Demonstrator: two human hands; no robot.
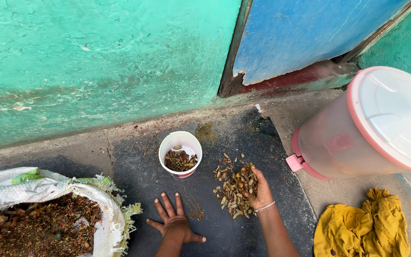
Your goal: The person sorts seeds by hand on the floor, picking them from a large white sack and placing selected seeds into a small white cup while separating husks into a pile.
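At nine o'clock from the dark floor slab (139, 176), an open white woven plastic sack (96, 204) is seen, filled with a brown mix of dry husks and plant scraps. Just right of it, the left hand (174, 224) is laid flat on the slab, palm down, fingers spread wide, nothing held; it appears to serve as a prop. At twelve o'clock from that hand, a small white plastic cup (181, 143) is stood upright, a shallow layer of brown pods lying in its bottom.

At three o'clock from the cup, a loose heap of small tan and brown pods and seeds (229, 183) is scattered on the slab. The right hand (261, 190), a thin white bangle at its wrist, is rested on the heap's right edge, fingers curled loosely over some pieces; whether any are pinched cannot be told.

The pods are judged light, dry, stiff and brittle, prone to rolling and scattering. They would best be gathered by scooping with cupped fingers rather than by squeezing.

Further right, a pink-rimmed translucent plastic water dispenser with a white lid (357, 133) is stood, and at five o'clock from it a crumpled mustard-yellow cloth (362, 233) is lying.
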